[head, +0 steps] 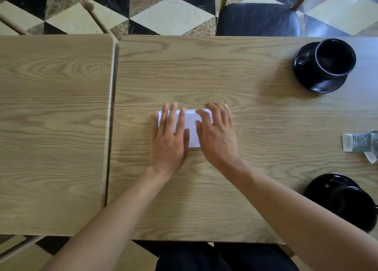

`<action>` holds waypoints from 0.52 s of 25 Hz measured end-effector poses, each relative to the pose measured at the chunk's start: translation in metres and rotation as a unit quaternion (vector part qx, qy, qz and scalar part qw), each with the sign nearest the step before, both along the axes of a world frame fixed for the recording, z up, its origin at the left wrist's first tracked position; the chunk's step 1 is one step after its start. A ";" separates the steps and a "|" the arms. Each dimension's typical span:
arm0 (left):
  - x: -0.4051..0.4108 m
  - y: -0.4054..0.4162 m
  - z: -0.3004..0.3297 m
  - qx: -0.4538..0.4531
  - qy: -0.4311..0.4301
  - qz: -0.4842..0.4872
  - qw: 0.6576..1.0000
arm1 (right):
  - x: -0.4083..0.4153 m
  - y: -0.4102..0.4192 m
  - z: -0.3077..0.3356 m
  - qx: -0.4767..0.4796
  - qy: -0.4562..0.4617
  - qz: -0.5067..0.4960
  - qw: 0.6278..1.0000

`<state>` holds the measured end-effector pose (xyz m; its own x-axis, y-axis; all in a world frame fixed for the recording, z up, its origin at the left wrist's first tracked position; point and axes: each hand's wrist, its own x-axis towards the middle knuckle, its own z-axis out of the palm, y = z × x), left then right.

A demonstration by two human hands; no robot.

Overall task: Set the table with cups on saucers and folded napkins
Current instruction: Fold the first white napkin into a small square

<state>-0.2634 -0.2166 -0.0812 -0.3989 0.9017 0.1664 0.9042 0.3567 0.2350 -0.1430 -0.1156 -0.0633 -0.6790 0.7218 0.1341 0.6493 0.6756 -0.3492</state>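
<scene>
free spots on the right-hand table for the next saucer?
Bare: far strip between napkin and table's far edge, left of far cup; near strip below the hands. Crowded: right edge, both cups and a wrapper.

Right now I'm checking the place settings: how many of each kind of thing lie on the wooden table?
Black ceramic cups: 2 (far cup, near cup)
Black round saucers: 2 (far saucer, near saucer)
White folded paper napkin: 1, under both flat hands (left hand, right hand)
Grey printed paper packet: 1
Total: 6
</scene>
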 end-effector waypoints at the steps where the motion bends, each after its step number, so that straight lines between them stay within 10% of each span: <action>1: 0.001 -0.003 -0.005 -0.033 -0.001 -0.017 0.999 | -0.001 -0.004 -0.007 -0.020 -0.035 0.039 0.998; 13: -0.016 -0.007 -0.015 -0.145 -0.014 -0.044 0.988 | 0.019 0.015 -0.027 -0.069 -0.137 0.123 0.981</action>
